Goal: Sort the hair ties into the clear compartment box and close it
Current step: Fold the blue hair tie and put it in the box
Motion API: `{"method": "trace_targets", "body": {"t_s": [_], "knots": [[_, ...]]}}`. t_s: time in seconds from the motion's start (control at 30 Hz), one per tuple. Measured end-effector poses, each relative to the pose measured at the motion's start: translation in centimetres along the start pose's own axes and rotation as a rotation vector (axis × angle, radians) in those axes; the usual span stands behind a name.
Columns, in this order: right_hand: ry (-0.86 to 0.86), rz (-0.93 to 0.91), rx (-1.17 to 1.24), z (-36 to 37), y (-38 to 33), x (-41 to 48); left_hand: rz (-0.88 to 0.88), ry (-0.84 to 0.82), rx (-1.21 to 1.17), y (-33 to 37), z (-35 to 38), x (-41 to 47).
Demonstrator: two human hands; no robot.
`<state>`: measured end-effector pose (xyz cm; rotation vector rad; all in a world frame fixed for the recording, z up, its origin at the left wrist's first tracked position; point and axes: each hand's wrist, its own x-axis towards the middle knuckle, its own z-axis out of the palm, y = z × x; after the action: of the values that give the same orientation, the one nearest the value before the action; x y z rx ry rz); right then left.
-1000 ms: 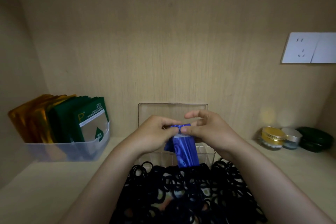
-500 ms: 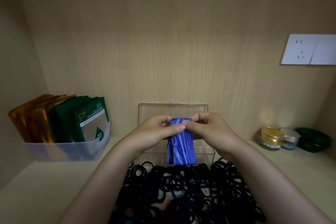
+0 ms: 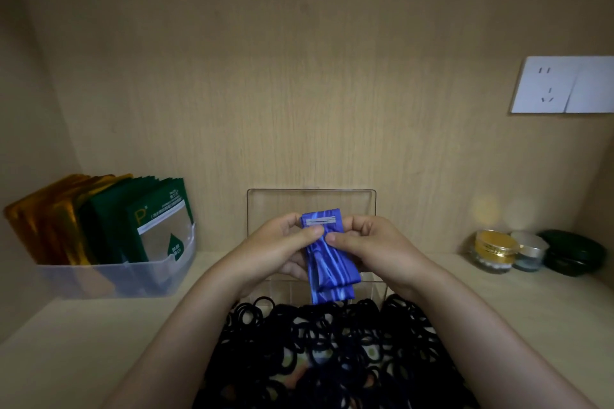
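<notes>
Both hands hold a blue striped fabric hair bow [image 3: 327,262] with a silver clip along its top edge. My left hand [image 3: 282,247] pinches its left side and my right hand [image 3: 372,247] pinches its right side, above the clear compartment box [image 3: 377,287]. The box's lid [image 3: 312,201] stands open against the back wall. A big pile of black hair ties [image 3: 332,352] lies in front of the box, between my forearms. Most of the compartments are hidden behind my hands and the bow.
A translucent bin [image 3: 116,277] with gold and green sachets stands at the left. At the right back sit a gold-lidded jar [image 3: 495,251], a silver-lidded jar [image 3: 530,251] and a dark green case [image 3: 574,252]. A white wall socket [image 3: 561,85] is on the back panel.
The blue bow has been turned and lifted slightly between my hands, so its silver clip now faces me. Both hands stay above the box.
</notes>
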<state>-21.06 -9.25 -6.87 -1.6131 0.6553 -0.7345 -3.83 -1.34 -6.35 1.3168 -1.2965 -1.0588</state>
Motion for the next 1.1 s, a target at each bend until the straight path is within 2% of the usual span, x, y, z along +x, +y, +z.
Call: {"method": "trace_targets", "body": {"t_s": [0.07,0.17,0.33,0.47,0.53,0.67,0.77,0.93,1.1], "knots": [[0.004,0.018,0.021,-0.1,0.4,0.2,-0.012,-0.038,-0.01,-0.1,0.1,0.1],[-0.017,0.034,0.082,-0.4,0.8,0.5,-0.002,-0.003,-0.045,-0.5,0.2,0.4],[-0.112,0.02,0.317,-0.2,1.1,0.6,0.034,-0.039,-0.353,-0.9,0.4,0.5],[-0.088,0.016,0.378,-0.1,0.9,0.5,0.01,-0.043,-0.455,-0.6,0.4,0.6],[-0.07,0.013,0.364,-0.2,0.7,0.3,0.002,-0.039,-0.424,-0.2,0.3,0.4],[-0.081,-0.022,0.267,0.2,0.3,-0.1,0.029,0.043,-0.091,0.4,0.2,-0.4],[-0.006,-0.044,0.191,1.2,0.3,-0.1,0.081,0.101,0.034,0.4,0.0,-1.0],[0.029,-0.048,0.188,2.9,0.7,-0.2,0.128,0.221,0.031,-0.2,-0.9,-2.1],[-0.003,-0.042,0.141,4.5,1.0,-0.4,0.14,0.263,0.028,-1.4,-2.1,-2.7]]}}
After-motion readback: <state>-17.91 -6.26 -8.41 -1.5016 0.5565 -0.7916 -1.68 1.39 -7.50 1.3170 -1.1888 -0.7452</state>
